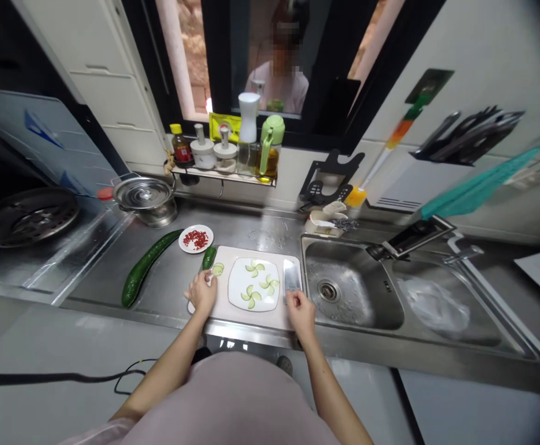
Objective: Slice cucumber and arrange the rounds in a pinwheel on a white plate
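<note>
A light cutting board (221, 303) lies on the steel counter before me. On it stands a white plate (254, 281) with thin green-edged cucumber slices (251, 296) fanned into three pinwheels. My left hand (202, 293) rests at the board's left edge with fingers apart, close to a small pile of slices (217, 269). Just beyond it is a short cucumber piece (209, 257). At the board's right side, my right hand (301, 311) is closed around the handle end of a kitchen knife (291, 275), whose wide blade lies flat, pointing away from me. The handle is hidden by my fingers.
Left are a long whole cucumber (149, 266), a small plate (181, 246) of chopped red pieces and a lidded steel pot (144, 198). A sink (358, 293) adjoins the board's right. Seasoning bottles stand on a rack (228, 173) behind; a knife holder (404, 185) hangs right.
</note>
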`<state>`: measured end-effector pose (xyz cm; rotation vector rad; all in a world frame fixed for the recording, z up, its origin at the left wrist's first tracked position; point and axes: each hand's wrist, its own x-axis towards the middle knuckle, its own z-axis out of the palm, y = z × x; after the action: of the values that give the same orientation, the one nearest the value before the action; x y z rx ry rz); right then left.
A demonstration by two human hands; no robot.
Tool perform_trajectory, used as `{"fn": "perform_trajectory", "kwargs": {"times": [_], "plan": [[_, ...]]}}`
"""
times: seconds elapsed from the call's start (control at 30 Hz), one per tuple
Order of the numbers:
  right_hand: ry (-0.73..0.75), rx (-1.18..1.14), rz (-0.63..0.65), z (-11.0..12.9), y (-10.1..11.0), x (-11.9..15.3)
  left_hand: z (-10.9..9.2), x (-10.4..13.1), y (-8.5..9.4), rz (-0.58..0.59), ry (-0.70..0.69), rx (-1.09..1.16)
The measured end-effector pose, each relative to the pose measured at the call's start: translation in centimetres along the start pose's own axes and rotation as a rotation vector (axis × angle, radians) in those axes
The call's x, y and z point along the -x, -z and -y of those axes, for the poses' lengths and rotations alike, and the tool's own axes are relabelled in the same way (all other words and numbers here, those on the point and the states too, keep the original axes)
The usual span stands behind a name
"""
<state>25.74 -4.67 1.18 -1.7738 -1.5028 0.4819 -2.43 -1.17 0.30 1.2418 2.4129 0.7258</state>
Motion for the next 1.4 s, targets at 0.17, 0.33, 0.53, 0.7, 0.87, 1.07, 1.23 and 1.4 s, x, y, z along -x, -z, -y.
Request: {"fn": "perform_trajectory", "kwargs": {"times": [0.17, 0.33, 0.53, 0.7, 0.87, 1.07, 1.23, 1.4], "plan": [[0.000, 0.014, 0.004, -0.2, 0.2, 0.1, 0.3, -1.7, -0.2, 0.010, 0.031, -0.014], [-0.007, -0.006, -0.009, -0.2, 0.3, -0.1, 0.2, -1.9, -1.2, 0.032, 0.033, -0.012], [-0.004, -0.012, 0.010, -0.3, 0.0, -0.3, 0.2, -2.0, -2.1, 0.026, 0.012, -0.058], [0.013, -0.001, 0.008, 0.1, 0.0, -0.1, 0.3, -2.1, -2.1, 0.024, 0.006, -0.087], [0.010, 0.008, 0.013, 0.2, 0.2, 0.2, 0.0, -2.0, -1.7, 0.022, 0.010, -0.053], [0.016, 0.013, 0.020, 0.1, 0.3, 0.4, -0.9, -2.0, -1.6, 0.020, -0.020, 0.038], [0.001, -0.002, 0.041, 0.3, 0.3, 0.2, -1.3, -2.1, -1.1, 0.044, 0.028, 0.267], [0.007, -0.077, 0.094, 3.3, 0.6, -1.6, -3.4, -2.3, 0.3, 0.174, 0.067, 0.794]]}}
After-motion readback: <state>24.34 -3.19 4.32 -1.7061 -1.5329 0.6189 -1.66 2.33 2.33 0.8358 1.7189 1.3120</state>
